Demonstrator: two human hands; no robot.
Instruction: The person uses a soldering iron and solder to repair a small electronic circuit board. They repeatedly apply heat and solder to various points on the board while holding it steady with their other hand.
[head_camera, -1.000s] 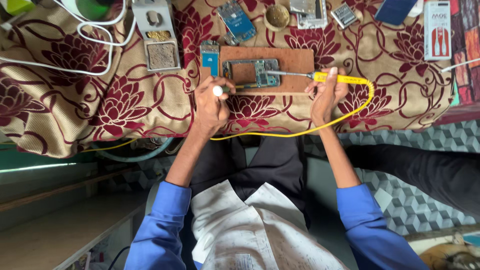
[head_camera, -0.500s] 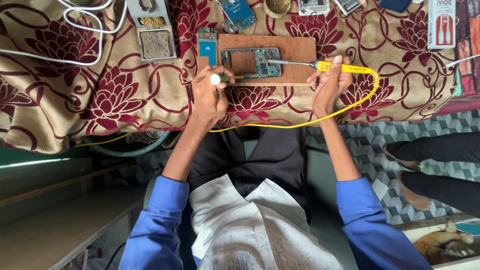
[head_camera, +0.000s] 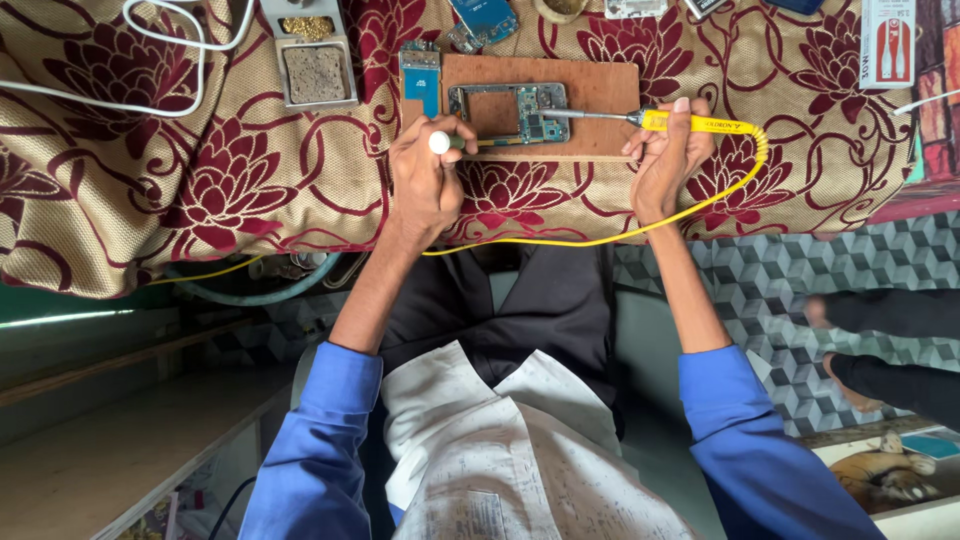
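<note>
Meanwhile, at a repair surface (head_camera: 150, 200) draped in a maroon-and-gold floral cloth:
White cable: loops across the upper left of the frame (head_camera: 120, 95), well apart from the work.
Metal tray: a sponge-and-wool tip cleaner (head_camera: 315, 70) sits left of the board.
Left hand: (head_camera: 425, 175) curled shut around a slim tool with a white round cap (head_camera: 439, 142), its tip aimed at the phone's lower edge.
Phone frame: an opened handset with bare circuit board (head_camera: 510, 112) lies flat on a wooden board (head_camera: 600, 85), upper centre of the frame.
Right hand: (head_camera: 665, 160) fingers pinched on the yellow soldering iron (head_camera: 690, 123), its metal tip touching the handset's right edge.
Yellow cord: (head_camera: 560, 240) trails from the iron down across the cloth edge toward the lap.
Risk: the hot tip could likely lift a pad or scorch nearby parts if it lingers; the cord, snagged by a forearm, might jerk the iron; the cloth would singe if the iron slips off the board.
</note>
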